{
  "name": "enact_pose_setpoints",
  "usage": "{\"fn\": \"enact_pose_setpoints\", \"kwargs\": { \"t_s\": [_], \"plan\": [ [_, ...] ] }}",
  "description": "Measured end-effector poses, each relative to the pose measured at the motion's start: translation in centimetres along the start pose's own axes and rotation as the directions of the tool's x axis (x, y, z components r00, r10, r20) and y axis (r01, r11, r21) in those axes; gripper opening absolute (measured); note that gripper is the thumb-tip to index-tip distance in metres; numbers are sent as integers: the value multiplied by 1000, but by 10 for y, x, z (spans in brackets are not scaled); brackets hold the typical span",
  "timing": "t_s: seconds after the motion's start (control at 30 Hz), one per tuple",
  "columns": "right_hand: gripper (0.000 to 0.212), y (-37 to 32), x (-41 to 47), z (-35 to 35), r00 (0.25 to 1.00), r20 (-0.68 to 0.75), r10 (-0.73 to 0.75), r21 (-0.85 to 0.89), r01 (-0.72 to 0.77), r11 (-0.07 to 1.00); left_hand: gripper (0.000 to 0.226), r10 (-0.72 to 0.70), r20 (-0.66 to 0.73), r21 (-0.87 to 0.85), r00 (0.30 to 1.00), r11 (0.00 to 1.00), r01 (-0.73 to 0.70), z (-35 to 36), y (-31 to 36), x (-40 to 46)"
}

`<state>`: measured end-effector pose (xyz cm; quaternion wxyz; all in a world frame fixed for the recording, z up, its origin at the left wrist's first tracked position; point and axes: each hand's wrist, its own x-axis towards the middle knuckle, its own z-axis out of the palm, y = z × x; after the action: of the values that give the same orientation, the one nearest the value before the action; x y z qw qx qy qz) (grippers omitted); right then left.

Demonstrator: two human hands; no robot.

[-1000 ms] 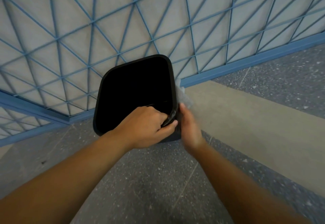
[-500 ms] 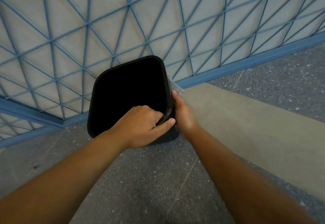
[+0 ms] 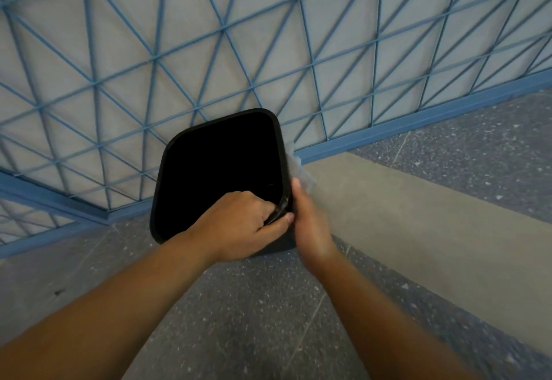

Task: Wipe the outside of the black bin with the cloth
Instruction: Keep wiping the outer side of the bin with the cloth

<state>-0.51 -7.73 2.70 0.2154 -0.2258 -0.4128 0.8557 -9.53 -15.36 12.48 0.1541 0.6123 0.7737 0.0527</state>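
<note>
Since earlier frame: right hand (image 3: 310, 224) drawn back down bin's right wall, more cloth (image 3: 300, 170) now exposed beyond fingertips; judged mid-stroke on that wall; other walls probably still to wipe. Left hand (image 3: 242, 227) closed over near-right rim corner of black bin (image 3: 218, 170), steadying it. Right hand flat, pressing cloth against outer wall; hold on cloth hidden. Bin on floor (image 3: 268, 320), far side close to blue lattice wall (image 3: 209, 51); open floor right of right hand.

The black bin (image 3: 221, 170) hides most of the cloth (image 3: 300, 170); its inside is too dark to read. The right hand (image 3: 310, 224) is motion-blurred.
</note>
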Motion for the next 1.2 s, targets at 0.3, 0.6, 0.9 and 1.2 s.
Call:
{"fn": "enact_pose_setpoints", "kwargs": {
  "t_s": [0.3,0.6,0.9,1.2],
  "plan": [
    [51,-8,39,-2,998,22,61,47,-62,997,53,20,-23,1,1000,1000,-20,1,-1,-1],
    [53,16,20,-11,997,-26,74,59,-73,996,54,5,-61,91,998,996,1,3,-5,-2],
    [53,17,6,-3,999,12,-44,28,44,999,55,2,-63,96,998,995,4,0,-7,-1],
    [53,18,-6,-2,999,15,-37,5,36,999,64,-6,-70,62,997,998,10,2,-9,1]
  ]
}}
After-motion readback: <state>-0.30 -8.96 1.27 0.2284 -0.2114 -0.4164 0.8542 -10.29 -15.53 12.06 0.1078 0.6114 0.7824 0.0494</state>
